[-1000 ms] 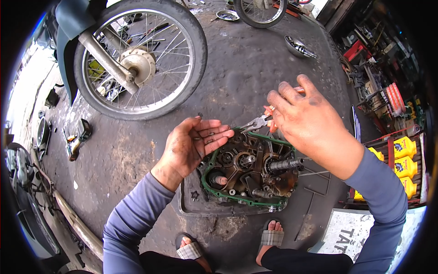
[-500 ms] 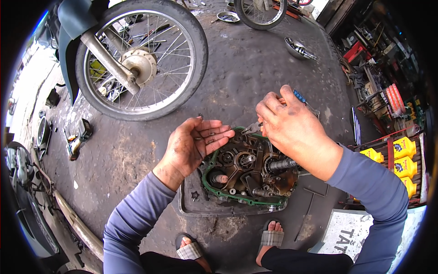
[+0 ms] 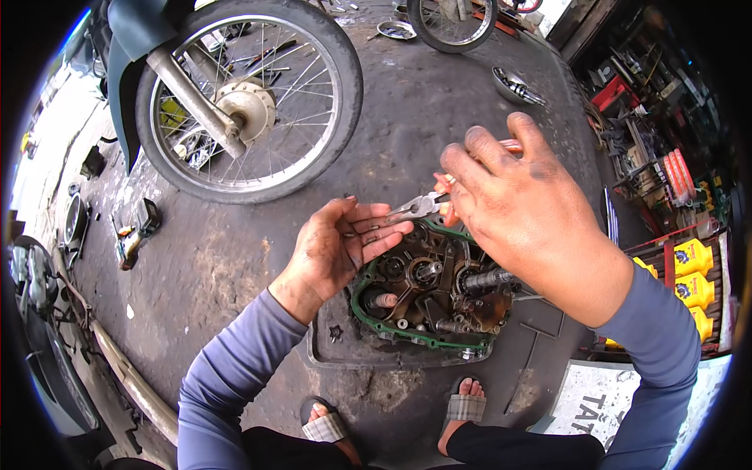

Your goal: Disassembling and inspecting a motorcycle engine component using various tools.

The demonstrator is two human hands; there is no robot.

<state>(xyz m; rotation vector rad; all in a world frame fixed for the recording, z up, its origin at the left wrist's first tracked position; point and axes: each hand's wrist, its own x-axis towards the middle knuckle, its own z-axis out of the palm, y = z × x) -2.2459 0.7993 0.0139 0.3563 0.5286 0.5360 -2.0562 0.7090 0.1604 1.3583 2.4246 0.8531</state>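
Note:
Palm up, with fingers loosely stretched, my left hand holds a few small metal pins. My right hand is closed around pliers with orange handles, their jaws lying over the left fingers at the pins. Below both hands is an opened engine case with a green gasket round its edge, shafts standing out of it and dark, oily insides. It rests on a dark tray, which also bears a small star-shaped part.
A motorbike's front wheel stands ahead-left, another wheel farther back. Metal bowls of parts lie beyond. Yellow bottles in a rack and shelves of tools line the right. A T-handled rod lies beside the tray.
My right hand dipped, then rose again, and the plier jaws moved left, further over my left fingers. My left hand shifted slightly to the right.

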